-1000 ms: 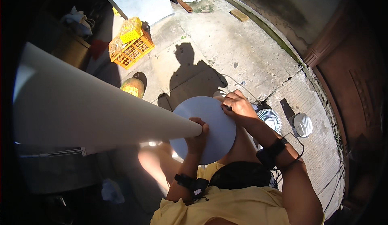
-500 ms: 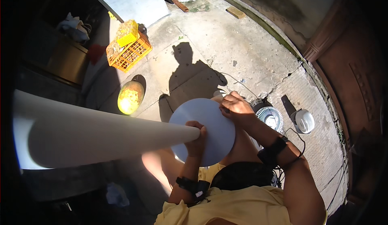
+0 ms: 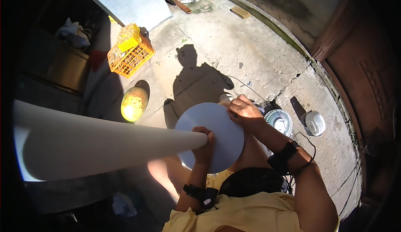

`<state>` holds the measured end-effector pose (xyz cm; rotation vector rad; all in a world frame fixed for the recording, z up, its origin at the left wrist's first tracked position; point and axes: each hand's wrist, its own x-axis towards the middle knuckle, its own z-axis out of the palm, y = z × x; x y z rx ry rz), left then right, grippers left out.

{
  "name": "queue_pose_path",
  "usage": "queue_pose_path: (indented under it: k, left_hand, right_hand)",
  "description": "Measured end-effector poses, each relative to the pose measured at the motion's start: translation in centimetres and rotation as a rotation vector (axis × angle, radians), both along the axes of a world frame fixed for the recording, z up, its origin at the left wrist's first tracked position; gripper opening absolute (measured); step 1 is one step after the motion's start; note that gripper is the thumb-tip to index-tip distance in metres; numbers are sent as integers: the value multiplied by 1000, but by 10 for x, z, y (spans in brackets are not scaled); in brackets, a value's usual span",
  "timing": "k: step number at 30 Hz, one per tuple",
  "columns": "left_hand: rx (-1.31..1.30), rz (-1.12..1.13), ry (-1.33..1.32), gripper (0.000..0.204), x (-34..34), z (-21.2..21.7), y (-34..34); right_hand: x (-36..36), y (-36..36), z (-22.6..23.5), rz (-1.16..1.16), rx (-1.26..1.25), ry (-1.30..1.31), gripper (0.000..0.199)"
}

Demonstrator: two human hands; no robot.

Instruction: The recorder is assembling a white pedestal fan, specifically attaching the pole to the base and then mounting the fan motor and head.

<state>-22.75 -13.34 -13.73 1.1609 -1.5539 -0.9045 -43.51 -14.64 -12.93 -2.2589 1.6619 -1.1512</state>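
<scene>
My left hand is wrapped round the narrow-looking end of a long, smooth white tube, which widens toward the left edge of the picture. Behind that hand lies a flat, round white disc over my lap. It looks like a stand's base, but whether tube and disc are joined is hidden by my hand. At the disc's upper right rim, my right hand is closed with its fingers curled on the edge. A small pale piece shows just beyond these fingers. Both wrists wear black bands, the right one with a cable.
A round white fan grille and a small clear round tub stand on the concrete to the right. Farther left are a yellow-green oval fruit and an orange crate with a yellow basket. A pale panel stands behind.
The tube's wide left end sits slightly lower in the picture. Both hands keep their grip, and the background has shifted a little with my head.
</scene>
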Motion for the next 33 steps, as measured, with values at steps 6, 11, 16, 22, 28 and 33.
queue_pose_path:
  k: [6, 11, 16, 22, 28, 33]
  left_hand:
    - [37, -6, 35, 15, 6, 0, 4]
    - [-25, -71, 3, 15, 3, -2, 0]
    - [-1, -28, 11, 16, 2, -9, 3]
    - [-38, -48, -21, 16, 1, -4, 4]
    - [-55, -5, -34, 16, -4, -9, 1]
    - [-20, -7, -8, 15, 2, -10, 4]
  right_hand:
    - [7, 44, 2, 179, 16, 119, 15]
    - [14, 4, 0, 90, -86, 33, 15]
    - [13, 16, -1, 130, -97, 18, 14]
    - [6, 21, 4, 268, 63, 156, 13]
    - [16, -12, -1, 136, -18, -28, 9]
    - [13, 35, 3, 260, 31, 74, 19]
